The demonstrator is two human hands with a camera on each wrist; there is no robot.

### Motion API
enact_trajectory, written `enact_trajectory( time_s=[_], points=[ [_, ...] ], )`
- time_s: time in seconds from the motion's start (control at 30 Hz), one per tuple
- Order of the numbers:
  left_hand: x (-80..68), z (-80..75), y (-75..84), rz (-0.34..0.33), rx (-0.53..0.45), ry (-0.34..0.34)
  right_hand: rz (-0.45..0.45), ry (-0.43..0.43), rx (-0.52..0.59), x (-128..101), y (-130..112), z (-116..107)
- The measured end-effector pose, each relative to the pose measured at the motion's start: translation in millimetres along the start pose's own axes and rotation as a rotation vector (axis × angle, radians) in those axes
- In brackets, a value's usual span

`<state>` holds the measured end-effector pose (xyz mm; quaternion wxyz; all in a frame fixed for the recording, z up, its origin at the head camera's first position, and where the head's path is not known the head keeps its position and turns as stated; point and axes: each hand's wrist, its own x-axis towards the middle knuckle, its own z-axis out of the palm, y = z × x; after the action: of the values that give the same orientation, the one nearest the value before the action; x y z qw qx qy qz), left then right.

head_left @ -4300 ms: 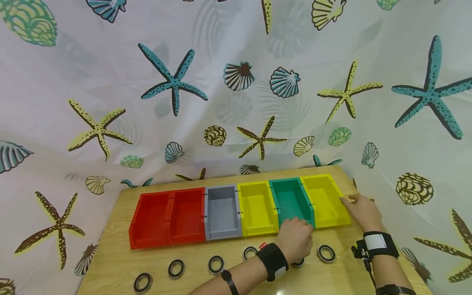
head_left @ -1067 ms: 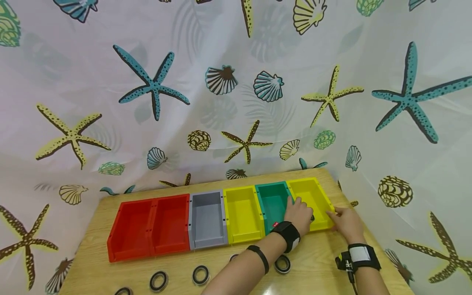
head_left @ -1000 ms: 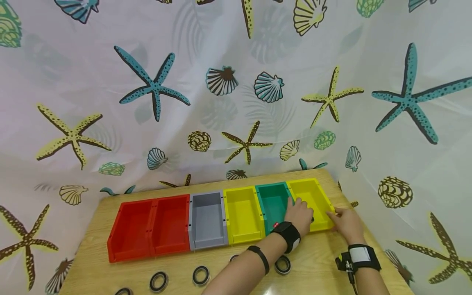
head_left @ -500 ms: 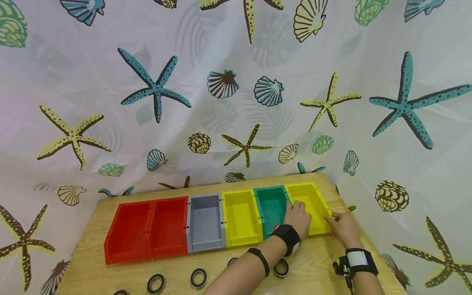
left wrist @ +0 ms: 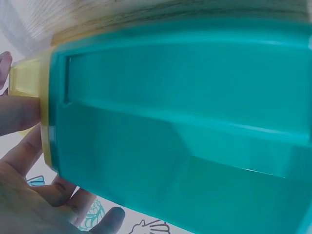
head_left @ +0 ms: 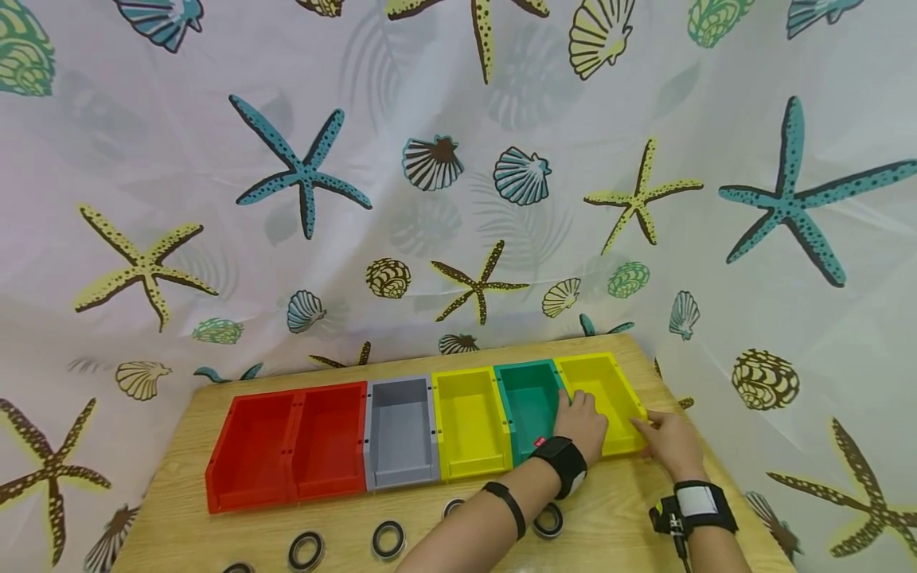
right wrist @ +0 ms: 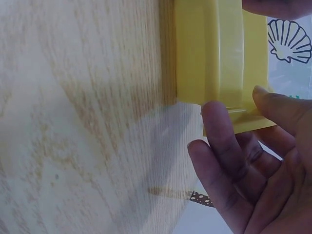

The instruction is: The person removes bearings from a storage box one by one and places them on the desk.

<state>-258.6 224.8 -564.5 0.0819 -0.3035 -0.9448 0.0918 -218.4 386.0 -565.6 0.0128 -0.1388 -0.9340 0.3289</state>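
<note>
- The rightmost yellow bin [head_left: 607, 394] sits at the right end of the bin row on the wooden table [head_left: 215, 509], toward 1 o'clock from my chest, its left wall touching the green bin [head_left: 528, 402].
- My left hand [head_left: 583, 422] lies over the front left part of that yellow bin, palm down, fingers reaching into it. In the left wrist view my fingers [left wrist: 19, 114] lie fairly straight against the yellow edge [left wrist: 29, 80] beside the green wall [left wrist: 170, 122]. I cannot tell whether anything is under them.
- My right hand [head_left: 666, 440] is at the bin's front right corner, at 3 o'clock from my left hand. In the right wrist view its fingertips [right wrist: 219, 126] and thumb press on the yellow corner [right wrist: 214, 63], fingers nearly straight and slightly spread, wrapped round nothing.
- At 9 o'clock from the green bin stand another yellow bin [head_left: 469, 422], a grey bin [head_left: 399, 430] and two red bins [head_left: 286, 446], all side by side and touching.
- Nearer me, at 6 o'clock from the bins, black rings [head_left: 388, 539] lie flat in a loose row on the table. One ring [head_left: 548, 521] lies just under my left forearm.
- A curtain [head_left: 430, 159] printed with starfish and shells hangs behind the table and along its right side.
</note>
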Motion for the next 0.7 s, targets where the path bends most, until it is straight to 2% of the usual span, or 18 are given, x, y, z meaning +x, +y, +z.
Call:
enact_trajectory(
  time_s=[0.4,0.63,0.7],
  points=[
    [-6.8,-15.2,-12.1,0.066,-0.04,0.041,-0.029,0.012,-0.012,-0.9,0.5,-1.9],
    [-11.1,-20.2,-17.9,0.096,0.001,0.01,-0.032,0.0,-0.021,-1.0,-1.2,-3.3],
    [-10.5,-16.6,-17.8,0.108,0.025,-0.001,-0.035,0.001,-0.022,-1.7,-1.4,-2.7]
  ],
)
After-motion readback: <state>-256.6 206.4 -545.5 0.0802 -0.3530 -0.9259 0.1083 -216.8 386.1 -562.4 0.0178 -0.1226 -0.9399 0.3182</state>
